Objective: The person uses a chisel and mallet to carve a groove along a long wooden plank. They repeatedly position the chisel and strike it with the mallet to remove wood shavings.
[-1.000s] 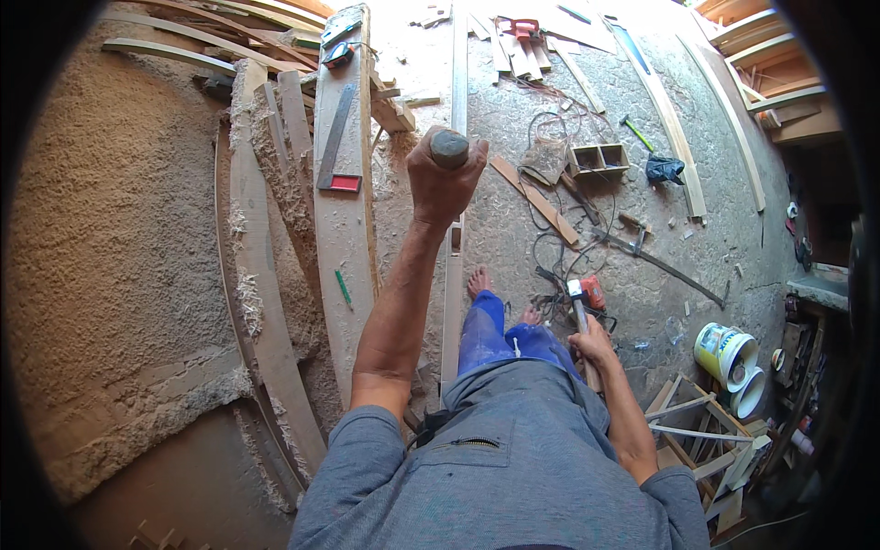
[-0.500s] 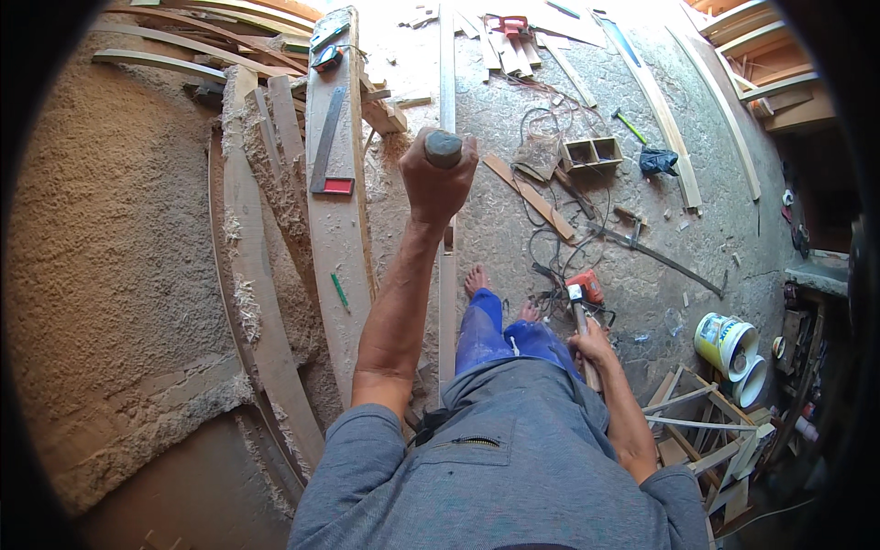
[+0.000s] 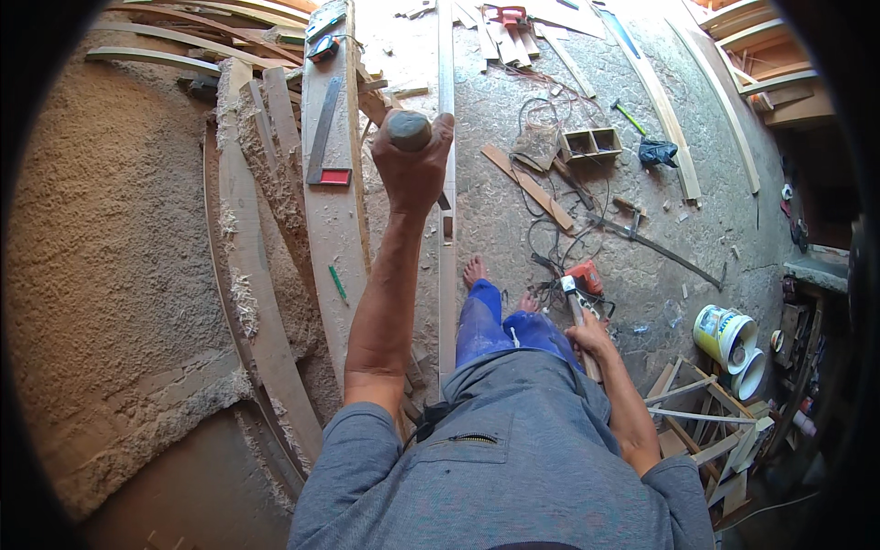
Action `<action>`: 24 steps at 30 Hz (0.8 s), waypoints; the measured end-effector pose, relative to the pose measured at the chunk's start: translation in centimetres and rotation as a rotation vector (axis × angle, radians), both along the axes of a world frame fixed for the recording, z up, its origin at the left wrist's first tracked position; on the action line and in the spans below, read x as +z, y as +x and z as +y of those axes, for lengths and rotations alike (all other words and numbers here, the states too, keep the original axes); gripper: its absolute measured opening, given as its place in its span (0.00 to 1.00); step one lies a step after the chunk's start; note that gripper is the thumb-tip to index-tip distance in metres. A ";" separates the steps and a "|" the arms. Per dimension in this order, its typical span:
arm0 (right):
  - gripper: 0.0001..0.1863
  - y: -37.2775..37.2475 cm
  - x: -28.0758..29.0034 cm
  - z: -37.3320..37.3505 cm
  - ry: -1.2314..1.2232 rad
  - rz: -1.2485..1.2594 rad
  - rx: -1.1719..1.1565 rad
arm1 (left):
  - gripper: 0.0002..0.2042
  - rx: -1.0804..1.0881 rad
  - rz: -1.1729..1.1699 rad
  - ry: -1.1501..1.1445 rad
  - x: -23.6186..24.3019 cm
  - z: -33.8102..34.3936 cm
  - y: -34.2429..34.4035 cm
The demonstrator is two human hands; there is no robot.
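Note:
My left hand [image 3: 414,170] is closed round the upright handle of a chisel [image 3: 409,131]; its round butt faces up, and a bit of dark blade shows beside the fist. Just right of that fist runs a long, narrow wooden beam [image 3: 447,302] with a small dark slot [image 3: 447,228] cut in it. Down by my right thigh, my right hand [image 3: 591,337] grips a hammer [image 3: 569,285] by its wooden handle, head up. Left of the beam lies a wide plank [image 3: 332,229] carrying a try square [image 3: 330,137], a green pencil [image 3: 338,283] and a tape measure [image 3: 323,49].
Behind the hammer, an orange power tool [image 3: 587,275] lies among cables. Farther off are a two-part wooden box [image 3: 590,145], a bar clamp [image 3: 665,249] and a green-handled hammer [image 3: 629,117]. White buckets [image 3: 722,335] and scrap wood [image 3: 706,422] stand at right. Shavings cover the boards at left.
My left hand has shifted left with the chisel, and more of the blade and the beam's slot now show. The hammer in my right hand has tipped slightly to the left.

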State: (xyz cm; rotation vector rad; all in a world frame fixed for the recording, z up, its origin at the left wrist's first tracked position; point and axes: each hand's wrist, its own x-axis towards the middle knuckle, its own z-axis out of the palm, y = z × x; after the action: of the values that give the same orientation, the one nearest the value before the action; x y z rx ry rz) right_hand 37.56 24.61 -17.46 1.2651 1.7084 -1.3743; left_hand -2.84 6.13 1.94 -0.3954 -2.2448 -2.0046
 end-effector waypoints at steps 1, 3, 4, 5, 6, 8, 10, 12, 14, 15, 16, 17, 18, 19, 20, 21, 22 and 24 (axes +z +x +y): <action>0.32 -0.4 0.3 0.0 0.006 -0.003 0.007 | 0.14 -0.019 0.027 -0.057 -0.3 0.3 0.0; 0.32 -1.1 0.6 -0.2 0.012 -0.005 0.015 | 0.14 -0.041 0.071 -0.038 -0.9 0.2 0.3; 0.32 -0.9 0.7 -0.3 0.014 -0.013 0.014 | 0.14 -0.044 0.054 -0.031 -1.1 0.3 0.3; 0.32 -0.8 0.8 -0.3 0.014 -0.012 0.012 | 0.14 -0.047 0.037 -0.025 -1.3 0.3 0.3; 0.32 -0.7 0.9 -0.3 0.014 -0.012 0.011 | 0.14 -0.050 0.020 -0.019 -1.4 0.4 0.3; 0.32 -0.6 0.7 -0.2 0.010 -0.011 0.005 | 0.14 -0.054 0.023 -0.028 -1.5 0.4 0.1; 0.32 -0.1 0.0 -0.3 0.004 -0.015 -0.006 | 0.13 -0.054 0.032 -0.037 -1.7 0.3 0.0; 0.32 0.2 -0.9 -0.2 0.013 -0.018 0.015 | 0.13 -0.051 0.049 -0.046 -2.0 0.3 -0.2; 0.32 0.5 -1.2 -0.1 0.010 -0.020 0.018 | 0.13 -0.052 0.037 -0.046 -2.0 0.3 -0.2; 0.32 0.6 -1.4 -0.1 0.002 -0.018 0.013 | 0.12 -0.053 0.032 -0.046 -2.0 0.3 -0.2; 0.32 0.5 -1.4 0.0 -0.004 -0.016 0.009 | 0.12 -0.044 0.028 -0.045 -2.0 0.4 -0.2; 0.32 0.5 -1.3 0.0 -0.002 -0.021 0.008 | 0.12 -0.034 0.024 -0.043 -2.0 0.5 -0.2; 0.32 0.4 -1.3 0.0 0.001 -0.026 0.006 | 0.12 -0.025 0.020 -0.042 -2.0 0.6 -0.2; 0.32 0.0 -0.7 -0.3 0.002 -0.030 0.009 | 0.12 -0.027 0.073 -0.080 -1.8 0.7 -0.1; 0.32 -0.4 -0.1 -0.4 0.013 -0.025 0.023 | 0.12 -0.029 0.127 -0.117 -1.5 1.1 0.0; 0.32 -0.6 0.6 -0.6 0.025 -0.019 0.038 | 0.12 -0.031 0.180 -0.156 -1.3 1.4 0.2; 0.33 -1.0 1.3 -0.6 0.037 -0.011 0.050 | 0.11 -0.059 0.166 -0.175 -1.3 1.7 0.2; 0.33 -1.2 1.7 -0.4 0.061 0.072 0.092 | 0.11 -0.058 0.165 -0.179 -1.1 1.5 0.1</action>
State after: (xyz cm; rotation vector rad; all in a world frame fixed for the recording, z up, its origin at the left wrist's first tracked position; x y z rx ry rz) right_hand 36.32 24.17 -15.80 1.1666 1.8468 -1.3381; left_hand -2.74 7.63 0.83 -0.6258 -2.3396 -1.7293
